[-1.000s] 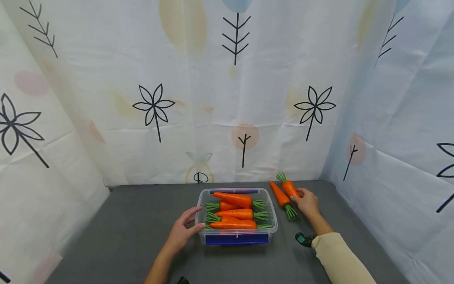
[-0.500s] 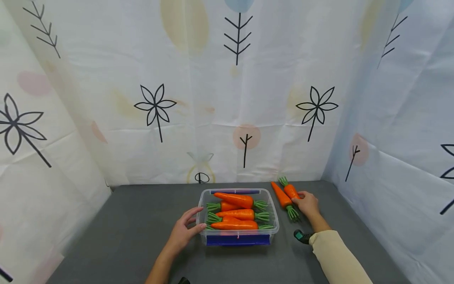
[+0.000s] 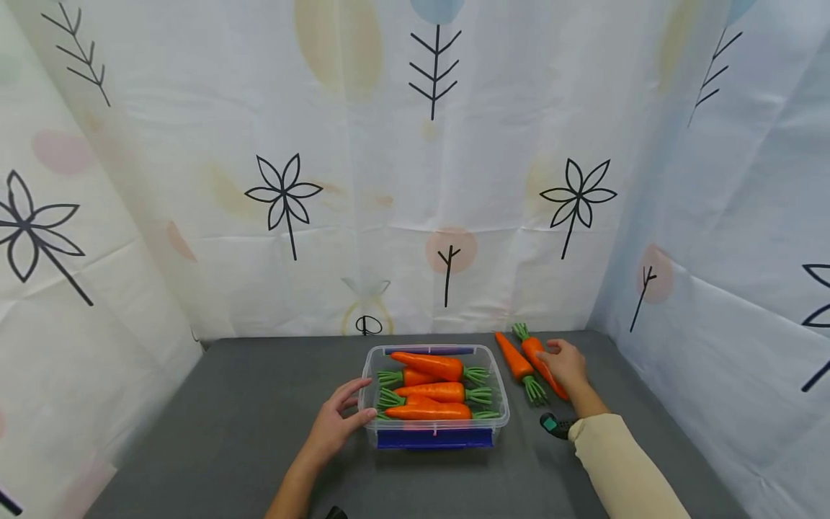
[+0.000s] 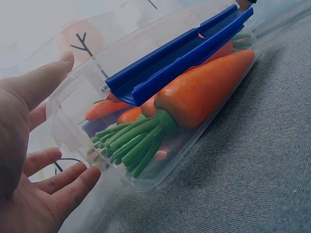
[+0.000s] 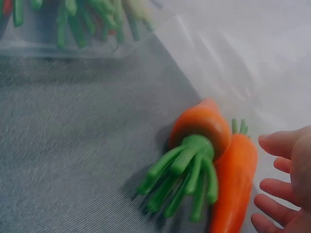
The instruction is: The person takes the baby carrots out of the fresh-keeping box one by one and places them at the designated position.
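A clear plastic box (image 3: 502, 404) with blue latches holds several orange carrots (image 3: 428, 411) with green tops. At its left end is my left hand (image 3: 333, 422), thumb and fingers spread about the wall; the left wrist view shows the fingers (image 4: 73, 187) fairly straight and not curled round it. Two carrots lie on the table right of the box: a nearer-in carrot (image 3: 514, 357), top towards me, and an outer carrot (image 3: 535, 352), top pointing away. Beside the outer carrot is my right hand (image 3: 567, 366), fingers loosely bent and, in the right wrist view, apart from it.
The grey table (image 3: 214, 418) runs back to a patterned white cloth (image 3: 493, 281), which also rises at both sides. A black wrist device (image 3: 556, 425) with a small screen sits at the right wrist.
My right hand has let go of the outer carrot, now lying beside the other one, and has drawn slightly right. The outer carrot has come slightly nearer. The left hand has stayed at the box.
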### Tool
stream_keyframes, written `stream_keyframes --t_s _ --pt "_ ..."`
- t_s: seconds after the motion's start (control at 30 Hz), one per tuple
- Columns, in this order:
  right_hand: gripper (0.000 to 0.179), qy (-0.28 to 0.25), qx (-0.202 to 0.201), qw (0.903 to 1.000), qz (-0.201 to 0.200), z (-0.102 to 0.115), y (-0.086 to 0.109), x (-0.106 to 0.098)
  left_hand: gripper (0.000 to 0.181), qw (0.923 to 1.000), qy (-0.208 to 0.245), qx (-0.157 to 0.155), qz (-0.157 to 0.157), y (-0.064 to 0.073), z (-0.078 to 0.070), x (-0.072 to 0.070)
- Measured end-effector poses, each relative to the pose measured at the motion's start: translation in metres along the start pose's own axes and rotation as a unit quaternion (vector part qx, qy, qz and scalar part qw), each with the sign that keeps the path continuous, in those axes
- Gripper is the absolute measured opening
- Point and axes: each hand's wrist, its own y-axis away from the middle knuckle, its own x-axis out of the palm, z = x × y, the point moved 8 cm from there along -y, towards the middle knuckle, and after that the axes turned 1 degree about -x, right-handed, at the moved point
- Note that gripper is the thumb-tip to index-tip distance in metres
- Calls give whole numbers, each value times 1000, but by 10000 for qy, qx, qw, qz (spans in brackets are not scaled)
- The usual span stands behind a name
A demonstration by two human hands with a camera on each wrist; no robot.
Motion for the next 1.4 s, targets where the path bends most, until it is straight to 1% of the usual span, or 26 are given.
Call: stream_keyframes --t_s 0.1,0.23,0.33,0.47,0.53,0.6,0.67,0.7,0.8,0.9,0.93,1.0,1.07,1.2,1.3,1.4 --pt "49 -28 -66 10000 -21 5 -4 -1 50 10000 8 -21 1 0 0 0" --pt "51 -64 -234 9997 -77 19 -10 -2 50 10000 -4 -18 -27 0 1 0" --pt "52 -132 -333 9994 -27 35 -12 -3 51 9999 -97 -54 -74 0 1 0" --pt "51 -277 -533 9981 148 60 -10 -1 51 9997 -217 -88 -121 2 -1 -1" --pt "50 -381 -704 9965 241 74 -8 0 50 9996 -235 -92 -100 4 -9 0" --pt "49 -500 -876 9944 319 89 -3 1 49 9997 -241 -79 -67 8 -20 0" --pt "49 -579 -1024 9922 422 103 1 4 49 9997 -244 -70 -51 10 -27 0" --pt "49 -583 -1105 9910 472 108 2 6 49 9997 -249 -65 -36 11 -28 0" --pt "48 -622 -1317 9868 709 123 4 13 50 9997 -235 -27 -74 6 -16 0" --pt "47 -811 -1443 9809 1017 135 6 21 52 9998 -160 -28 -80 1 -1 -1" --pt "47 -879 -1470 9788 1126 140 8 24 52 9999 -126 -7 -82 0 1 -1" --pt "46 -985 -1497 9751 1307 150 14 28 52 10000 -74 -2 -60 -1 3 -1" --pt "44 -962 -1512 9731 1445 158 20 32 53 10000 -49 7 -44 -2 5 -1" --pt "42 -702 -1619 9690 1729 172 31 42 53 10000 -89 -14 -39 -2 6 -1" --pt "41 -485 -1766 9614 2052 179 39 51 53 9999 -117 -26 -61 -2 6 -1" --pt "41 -350 -1887 9507 2435 184 45 60 53 9999 -143 -34 -76 -2 4 -1"
